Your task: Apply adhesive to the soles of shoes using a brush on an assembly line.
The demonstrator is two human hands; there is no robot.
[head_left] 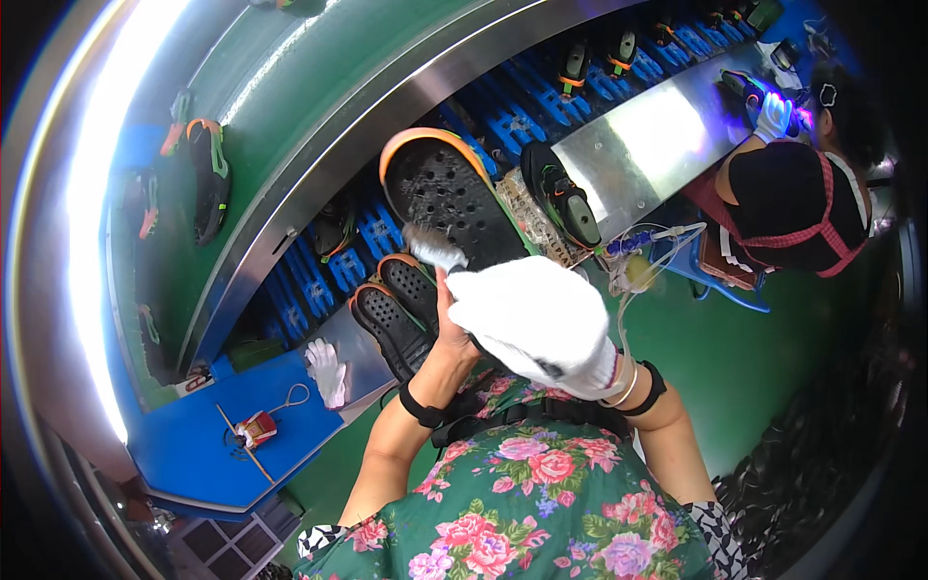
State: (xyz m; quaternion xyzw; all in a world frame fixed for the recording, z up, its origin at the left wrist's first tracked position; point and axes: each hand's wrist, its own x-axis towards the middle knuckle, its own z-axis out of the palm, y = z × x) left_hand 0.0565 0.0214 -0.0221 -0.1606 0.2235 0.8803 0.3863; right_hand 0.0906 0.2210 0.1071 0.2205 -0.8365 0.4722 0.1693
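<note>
Your bare left hand (460, 333) is bent upward, thumb raised beside the brush (432, 248). Your white-gloved right hand (536, 319) curls over in front of it; its fingertips are hidden. Hands close together, neither spread; can't tell which has the brush handle, or exactly what each pinches.

Large perforated black sole (437, 188), orange rim: just beyond both hands, its near end hidden behind the glove. Perforated face turned up to you, probably to leave it open to the bristles.

Left of it, two more soles (382, 311) side by side on the metal surface (356, 350), likely kept within reach. Spare glove (327, 372) lies near the blue surface (184, 435), apart from your hands. Right, beyond the large sole: a black shoe (561, 198).
</note>
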